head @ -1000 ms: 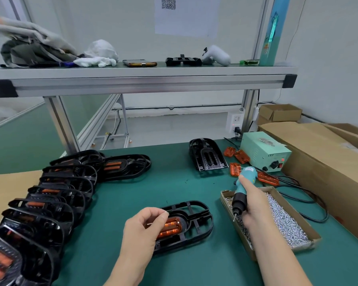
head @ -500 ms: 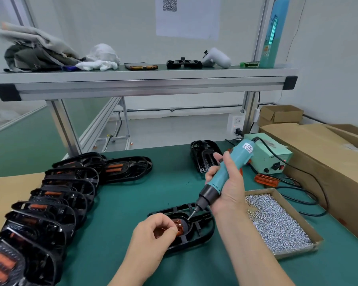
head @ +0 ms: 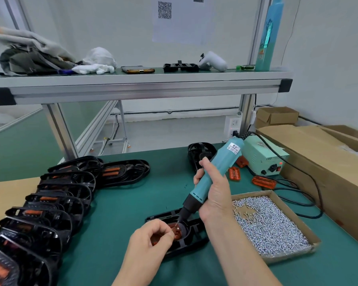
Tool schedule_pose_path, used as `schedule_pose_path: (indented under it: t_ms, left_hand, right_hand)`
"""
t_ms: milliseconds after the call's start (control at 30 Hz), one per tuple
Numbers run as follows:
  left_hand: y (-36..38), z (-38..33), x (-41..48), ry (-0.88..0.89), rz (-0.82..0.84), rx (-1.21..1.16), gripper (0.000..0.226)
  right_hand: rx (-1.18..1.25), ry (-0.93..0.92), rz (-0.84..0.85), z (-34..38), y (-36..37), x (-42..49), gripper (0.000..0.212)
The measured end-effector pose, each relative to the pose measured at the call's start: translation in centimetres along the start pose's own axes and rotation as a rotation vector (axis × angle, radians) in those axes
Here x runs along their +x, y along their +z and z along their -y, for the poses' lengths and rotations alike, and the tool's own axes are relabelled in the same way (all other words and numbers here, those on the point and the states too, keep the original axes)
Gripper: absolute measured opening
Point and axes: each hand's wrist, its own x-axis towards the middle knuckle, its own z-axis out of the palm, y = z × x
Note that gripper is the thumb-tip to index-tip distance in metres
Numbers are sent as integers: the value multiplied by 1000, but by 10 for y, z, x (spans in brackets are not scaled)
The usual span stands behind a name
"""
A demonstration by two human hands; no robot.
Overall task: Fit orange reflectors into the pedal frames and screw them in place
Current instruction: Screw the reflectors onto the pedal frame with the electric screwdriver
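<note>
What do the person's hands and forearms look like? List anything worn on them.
The left hand and the right hand are bare: no gloves, rings or watch show. The left forearm and right forearm are uncovered to the picture's edge, with no sleeve or cuff in view.

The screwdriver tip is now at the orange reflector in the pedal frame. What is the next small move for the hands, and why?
Probably press the screwdriver down and run it, to fasten the orange reflector. The right hand grips the tool with its tip on the reflector, which sits in the pedal frame, and the left hand pinches the reflector beside the tip to steady it.
</note>
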Motion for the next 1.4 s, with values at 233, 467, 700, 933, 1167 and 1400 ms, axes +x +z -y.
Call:
schedule_pose_path:
  t_ms: [233,467,700,933,1167,1400]
  left_hand:
    - [0,5,4,-25,-49,-4,27]
    - [-4,14,7,-69,-81,1,27]
    - [-4,13,5,-30,-108,21,28]
    - [-1,14,3,19,-173,55,30]
    - [7,18,-2,315,-329,384,30]
    - [13,26,-3,422,-386,480,27]
  right_hand:
    - [-63,-57,-37,-9,4,-6,17]
    - [-87,-101,-74,-14,7,-6,20]
    - [-96,-106,-70,-19,11,-6,18]
    - [-105,-132,-59,-20,13,-9,17]
    - [-133,-214,-128,-21,17,-12,20]
    - [-215,-287,-189,-30,20,-15,18]
